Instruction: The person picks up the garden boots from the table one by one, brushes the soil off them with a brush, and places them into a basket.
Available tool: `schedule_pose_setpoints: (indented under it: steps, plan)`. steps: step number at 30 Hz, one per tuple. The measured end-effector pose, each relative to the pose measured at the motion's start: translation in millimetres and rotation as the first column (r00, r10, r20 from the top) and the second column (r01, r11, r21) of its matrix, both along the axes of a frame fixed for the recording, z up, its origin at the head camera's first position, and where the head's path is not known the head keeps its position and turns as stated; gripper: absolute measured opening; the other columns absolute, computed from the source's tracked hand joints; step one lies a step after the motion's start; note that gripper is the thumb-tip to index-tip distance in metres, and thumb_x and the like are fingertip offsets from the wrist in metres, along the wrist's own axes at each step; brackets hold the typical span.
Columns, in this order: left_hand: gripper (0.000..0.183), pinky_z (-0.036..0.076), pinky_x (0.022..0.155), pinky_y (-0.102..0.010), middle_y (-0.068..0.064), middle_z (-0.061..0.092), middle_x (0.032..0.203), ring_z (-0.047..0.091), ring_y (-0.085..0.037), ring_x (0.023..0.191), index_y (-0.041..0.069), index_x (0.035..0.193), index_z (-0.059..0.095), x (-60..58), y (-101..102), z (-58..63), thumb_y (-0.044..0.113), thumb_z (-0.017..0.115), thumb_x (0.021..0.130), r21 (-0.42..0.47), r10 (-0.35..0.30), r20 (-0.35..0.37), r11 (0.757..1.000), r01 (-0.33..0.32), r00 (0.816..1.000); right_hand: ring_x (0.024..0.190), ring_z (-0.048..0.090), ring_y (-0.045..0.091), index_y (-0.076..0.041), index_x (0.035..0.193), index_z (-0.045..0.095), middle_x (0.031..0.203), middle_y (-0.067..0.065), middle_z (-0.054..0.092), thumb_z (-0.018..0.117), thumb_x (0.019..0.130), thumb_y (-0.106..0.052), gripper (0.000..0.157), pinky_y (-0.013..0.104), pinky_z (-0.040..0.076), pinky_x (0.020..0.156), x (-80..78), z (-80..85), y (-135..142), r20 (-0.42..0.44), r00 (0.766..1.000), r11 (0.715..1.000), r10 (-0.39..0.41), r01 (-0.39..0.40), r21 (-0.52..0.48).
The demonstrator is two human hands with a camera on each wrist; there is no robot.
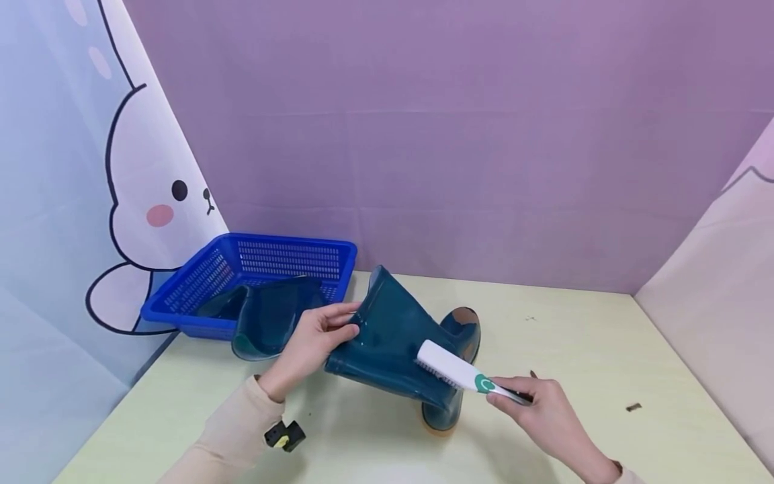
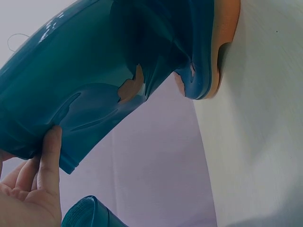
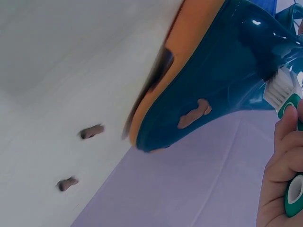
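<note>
A dark teal rubber boot [image 1: 393,329] with an orange-tan sole leans over on the table, its shaft sloping up to the left. My left hand [image 1: 314,344] pinches the rim of the shaft. In my right hand [image 1: 544,411] is the handle of a white and green scrubbing brush [image 1: 449,365], its bristles against the side of the shaft. Brown mud patches mark the toe [image 1: 464,316] and, in the left wrist view, the shaft's other side [image 2: 131,88]. The right wrist view shows another mud patch [image 3: 194,114] on the foot.
A blue plastic basket [image 1: 290,237] stands at the back left, with a second teal boot [image 1: 275,316] lying over its near rim. Small brown crumbs [image 1: 633,407] lie on the pale table to the right. A purple cloth [image 1: 484,148] hangs behind.
</note>
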State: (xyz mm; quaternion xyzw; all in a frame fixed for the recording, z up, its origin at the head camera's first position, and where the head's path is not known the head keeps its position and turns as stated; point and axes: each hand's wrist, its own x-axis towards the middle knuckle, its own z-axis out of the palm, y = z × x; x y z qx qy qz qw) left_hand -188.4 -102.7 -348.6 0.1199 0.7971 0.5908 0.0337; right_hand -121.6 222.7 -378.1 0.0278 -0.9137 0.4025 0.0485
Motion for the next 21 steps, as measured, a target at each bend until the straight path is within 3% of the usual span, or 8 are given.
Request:
schedule_pose_setpoints:
  steps: [11, 21]
  plan:
    - [0.039, 0.054, 0.072, -0.027, -0.014, 0.064, 0.112, 0.067, -0.018, 0.084, 0.009, 0.127, 0.053, -1.0, 1, 3.8, 0.013, 0.057, 0.088, -0.012, -0.009, -0.011, 1.000, 0.009, 1.000, 0.050, 0.039, 0.001, -0.018, 0.088, 0.073, 0.073, -0.006, 0.068, 0.076, 0.071, -0.022, 0.017, 0.019, 0.035, 0.045, 9.5, -5.7, 21, -0.068, 0.997, 0.999, -0.023, 0.026, 0.033]
    - [0.039, 0.054, 0.073, -0.031, -0.016, 0.064, 0.112, 0.067, -0.019, 0.083, 0.008, 0.127, 0.052, -2.1, 0, 2.8, 0.011, 0.057, 0.089, -0.011, -0.010, -0.009, 1.000, 0.010, 1.000, 0.056, 0.043, 0.000, -0.016, 0.090, 0.073, 0.083, -0.002, 0.070, 0.075, 0.073, -0.023, 0.019, 0.019, 0.037, 0.048, 18.1, -6.7, 43, -0.103, 0.992, 0.992, -0.066, 0.076, 0.102]
